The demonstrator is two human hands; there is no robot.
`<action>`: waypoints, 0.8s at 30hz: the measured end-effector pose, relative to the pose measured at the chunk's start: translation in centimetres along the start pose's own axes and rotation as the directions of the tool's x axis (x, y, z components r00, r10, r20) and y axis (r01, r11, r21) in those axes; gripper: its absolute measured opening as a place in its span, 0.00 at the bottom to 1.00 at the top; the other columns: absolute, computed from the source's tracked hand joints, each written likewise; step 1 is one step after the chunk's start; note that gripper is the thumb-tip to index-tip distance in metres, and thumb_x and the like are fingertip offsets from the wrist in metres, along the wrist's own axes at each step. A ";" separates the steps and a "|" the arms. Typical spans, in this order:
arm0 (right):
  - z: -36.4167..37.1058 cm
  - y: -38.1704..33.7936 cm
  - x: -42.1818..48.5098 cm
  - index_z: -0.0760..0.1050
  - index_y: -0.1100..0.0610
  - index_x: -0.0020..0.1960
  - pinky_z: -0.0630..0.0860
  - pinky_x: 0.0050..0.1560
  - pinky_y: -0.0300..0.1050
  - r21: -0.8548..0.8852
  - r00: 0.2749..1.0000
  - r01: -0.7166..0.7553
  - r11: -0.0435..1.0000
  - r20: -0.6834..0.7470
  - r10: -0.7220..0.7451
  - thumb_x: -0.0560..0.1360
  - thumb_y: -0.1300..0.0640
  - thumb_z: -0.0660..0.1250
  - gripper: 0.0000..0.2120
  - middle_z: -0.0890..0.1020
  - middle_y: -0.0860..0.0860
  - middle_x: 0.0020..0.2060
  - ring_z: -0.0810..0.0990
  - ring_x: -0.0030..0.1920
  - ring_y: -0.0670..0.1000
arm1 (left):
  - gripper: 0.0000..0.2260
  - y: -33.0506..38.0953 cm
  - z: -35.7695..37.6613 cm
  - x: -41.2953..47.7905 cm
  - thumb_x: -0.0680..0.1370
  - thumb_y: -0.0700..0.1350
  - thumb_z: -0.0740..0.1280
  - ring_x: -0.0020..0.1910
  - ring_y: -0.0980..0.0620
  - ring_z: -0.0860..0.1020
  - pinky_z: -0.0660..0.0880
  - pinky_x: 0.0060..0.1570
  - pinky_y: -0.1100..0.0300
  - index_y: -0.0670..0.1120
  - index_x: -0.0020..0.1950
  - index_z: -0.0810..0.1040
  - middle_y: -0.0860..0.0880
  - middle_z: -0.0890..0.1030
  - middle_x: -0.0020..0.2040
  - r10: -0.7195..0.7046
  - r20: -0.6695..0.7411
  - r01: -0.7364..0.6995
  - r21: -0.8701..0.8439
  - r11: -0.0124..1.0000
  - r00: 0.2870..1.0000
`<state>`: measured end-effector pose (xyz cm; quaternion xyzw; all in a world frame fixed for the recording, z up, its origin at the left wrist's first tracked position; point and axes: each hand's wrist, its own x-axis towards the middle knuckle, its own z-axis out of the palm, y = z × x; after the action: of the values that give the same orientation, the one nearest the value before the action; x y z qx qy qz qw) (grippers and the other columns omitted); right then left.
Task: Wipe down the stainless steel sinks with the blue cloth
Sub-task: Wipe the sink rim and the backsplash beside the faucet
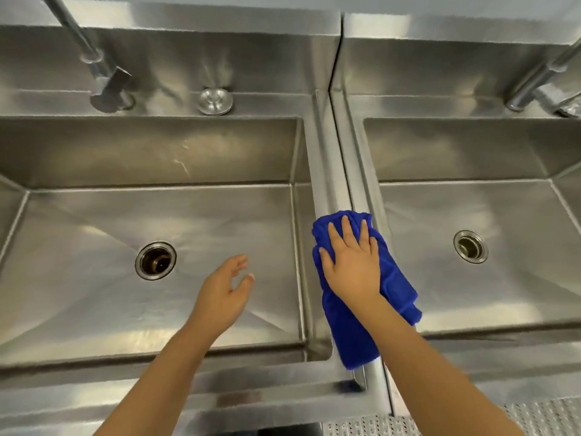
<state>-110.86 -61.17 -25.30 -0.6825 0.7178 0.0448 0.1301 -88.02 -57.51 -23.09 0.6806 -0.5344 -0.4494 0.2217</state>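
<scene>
Two stainless steel sinks stand side by side: the left sink (78,309) and the right sink (503,294). The blue cloth (349,335) lies along the steel divider rim (330,171) between them, draping toward the front edge. My right hand (350,262) presses flat on the cloth with straight, spread fingers. My left hand (221,294) hovers over the left sink's basin near its right wall, fingers loosely curled and holding nothing.
Each basin has a round drain: left drain (155,261), right drain (470,246). A faucet (100,70) rises at the back left, beside a round steel knob (215,101). Another faucet (540,80) stands at the back right. A perforated metal grate (534,420) lies below.
</scene>
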 end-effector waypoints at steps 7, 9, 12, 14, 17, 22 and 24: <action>0.4 0.3 -3.7 0.64 0.53 0.74 0.55 0.73 0.57 0.075 0.999 -0.008 0.997 -0.042 0.011 0.79 0.40 0.49 0.29 0.62 0.54 0.75 0.52 0.76 0.62 | 0.18 -0.3 -0.4 0.3 0.80 0.40 0.63 0.60 0.57 0.71 0.63 0.59 0.64 0.45 0.70 0.70 0.48 0.76 0.65 -0.027 -0.044 0.026 -0.026 0.999 0.999; 1.0 0.6 -5.3 0.69 0.54 0.71 0.61 0.69 0.59 0.076 0.999 0.000 0.997 -0.047 0.004 0.77 0.41 0.49 0.29 0.69 0.56 0.72 0.60 0.74 0.64 | 0.18 -0.3 0.0 0.4 0.80 0.40 0.63 0.62 0.55 0.72 0.63 0.59 0.64 0.45 0.70 0.70 0.49 0.76 0.66 -0.034 -0.033 0.032 -0.035 0.999 0.999; 0.9 0.3 -4.2 0.71 0.54 0.70 0.64 0.67 0.62 0.035 0.999 -0.026 0.999 -0.030 0.027 0.77 0.43 0.50 0.28 0.71 0.56 0.70 0.64 0.72 0.66 | 0.18 0.1 0.3 0.5 0.80 0.40 0.63 0.64 0.53 0.72 0.64 0.60 0.63 0.46 0.70 0.70 0.49 0.76 0.66 -0.029 -0.026 0.028 -0.036 0.999 0.999; 0.3 -0.2 -1.8 0.65 0.53 0.74 0.60 0.70 0.62 -0.007 0.999 -0.017 1.000 -0.039 0.017 0.79 0.44 0.50 0.27 0.65 0.56 0.74 0.57 0.75 0.65 | 0.18 0.5 0.3 0.8 0.80 0.41 0.63 0.65 0.53 0.72 0.63 0.61 0.64 0.46 0.70 0.70 0.49 0.75 0.66 -0.015 -0.030 0.014 -0.030 0.999 0.999; -1.2 -0.9 1.9 0.52 0.50 0.78 0.48 0.74 0.59 0.009 0.997 -0.041 0.999 0.068 0.041 0.81 0.43 0.51 0.28 0.50 0.53 0.78 0.44 0.77 0.62 | 0.18 0.8 0.4 1.0 0.80 0.40 0.63 0.66 0.52 0.71 0.63 0.61 0.64 0.45 0.71 0.70 0.49 0.75 0.66 0.000 -0.019 0.000 -0.013 1.000 1.000; -0.5 -0.7 -0.5 0.58 0.50 0.77 0.52 0.74 0.60 0.061 0.999 -0.043 0.997 -0.014 0.044 0.80 0.43 0.53 0.27 0.57 0.55 0.77 0.50 0.77 0.62 | 0.19 0.8 0.6 0.8 0.80 0.40 0.63 0.67 0.52 0.71 0.63 0.61 0.64 0.45 0.71 0.69 0.48 0.75 0.67 0.006 -0.009 -0.006 -0.030 1.000 1.000; 0.6 -0.2 -2.7 0.65 0.51 0.74 0.61 0.70 0.61 0.050 0.996 -0.028 0.998 -0.079 0.032 0.78 0.42 0.52 0.27 0.66 0.56 0.73 0.60 0.74 0.64 | 0.19 0.5 0.6 0.8 0.80 0.40 0.63 0.66 0.52 0.71 0.63 0.61 0.64 0.45 0.71 0.69 0.48 0.75 0.67 0.001 -0.011 -0.001 -0.038 0.999 1.000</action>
<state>-110.46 -58.46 -25.16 -0.6695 0.7335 0.0020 0.1172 -88.74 -58.35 -23.30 0.6784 -0.5249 -0.4557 0.2377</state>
